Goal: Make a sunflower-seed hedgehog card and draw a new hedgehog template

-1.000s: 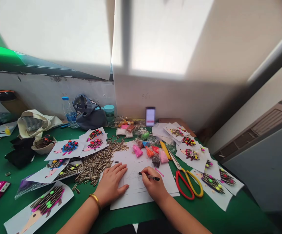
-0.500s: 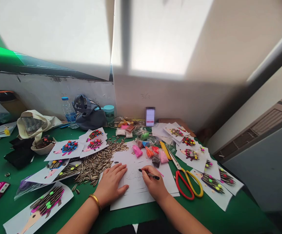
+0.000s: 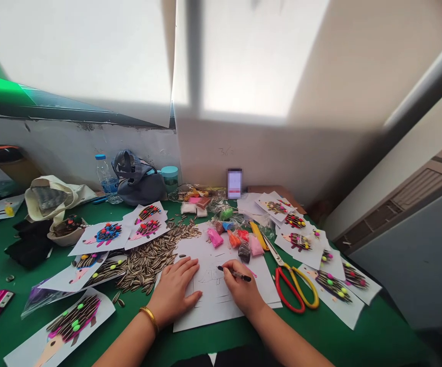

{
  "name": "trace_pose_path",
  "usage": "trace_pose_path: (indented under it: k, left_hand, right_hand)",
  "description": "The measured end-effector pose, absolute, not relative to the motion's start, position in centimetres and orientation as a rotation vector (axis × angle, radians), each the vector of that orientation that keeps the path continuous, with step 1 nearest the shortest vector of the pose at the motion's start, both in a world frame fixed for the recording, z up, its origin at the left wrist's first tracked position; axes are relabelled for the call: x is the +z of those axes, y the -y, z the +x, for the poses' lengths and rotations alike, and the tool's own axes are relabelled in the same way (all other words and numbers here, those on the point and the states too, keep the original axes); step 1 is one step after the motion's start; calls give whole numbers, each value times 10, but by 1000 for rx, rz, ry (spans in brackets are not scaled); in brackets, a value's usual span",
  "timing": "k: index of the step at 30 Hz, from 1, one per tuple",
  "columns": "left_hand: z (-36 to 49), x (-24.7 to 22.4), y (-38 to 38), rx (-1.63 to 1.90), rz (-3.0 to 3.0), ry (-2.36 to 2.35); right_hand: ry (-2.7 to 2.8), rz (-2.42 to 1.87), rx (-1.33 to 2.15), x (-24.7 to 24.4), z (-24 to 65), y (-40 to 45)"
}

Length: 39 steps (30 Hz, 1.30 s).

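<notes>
My right hand [image 3: 243, 289] grips a black pen [image 3: 238, 274], its tip on the white paper [image 3: 205, 316]. Thin pencil-like lines of a sketch show around the tip. Flat on the left part of the sheet lies my left hand [image 3: 177, 290], fingers spread, with a gold bangle [image 3: 149, 318] on the wrist. Just beyond that hand spreads a heap of striped sunflower seeds [image 3: 148, 257]. Packets of coloured clay [image 3: 233, 237] rest on the upper part of the paper. Scissors [image 3: 290, 275] with one red and one yellow handle lie right of my right hand.
Hedgehog pictures made with seeds lie on the left [image 3: 68, 326] and on the right [image 3: 331, 290]. A yellow cutter [image 3: 258, 235] is beside the scissors. Along the wall stand a phone [image 3: 234, 183], a dark bag [image 3: 140, 181], a water bottle [image 3: 106, 176] and a teal-lidded jar [image 3: 170, 178].
The view has shifted very slightly. My right hand stays on the paper with the pen tip almost where it was, and my left hand keeps its place.
</notes>
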<state>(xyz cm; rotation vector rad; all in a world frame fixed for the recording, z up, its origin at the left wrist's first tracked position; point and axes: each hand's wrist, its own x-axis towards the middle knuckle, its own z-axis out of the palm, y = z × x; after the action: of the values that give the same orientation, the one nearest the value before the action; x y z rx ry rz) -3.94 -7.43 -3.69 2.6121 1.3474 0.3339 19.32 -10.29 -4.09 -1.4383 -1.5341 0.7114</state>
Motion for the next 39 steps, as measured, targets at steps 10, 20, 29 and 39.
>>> trace_pose_path:
  k: [10, 20, 29, 39]
  left_hand:
    - [-41, -39, 72, 335, 2636, -1331]
    - [-42, -42, 69, 341, 2654, -1334]
    - [-39, -37, 70, 283, 2654, -1359]
    - [-40, -39, 69, 319, 2639, -1343]
  right_hand:
    - [1526, -1423, 754, -39, 190, 101]
    - [1474, -1435, 751, -37, 193, 100]
    - [1475, -1457, 754, -36, 195, 99]
    - [1456, -1463, 736, -33, 196, 99]
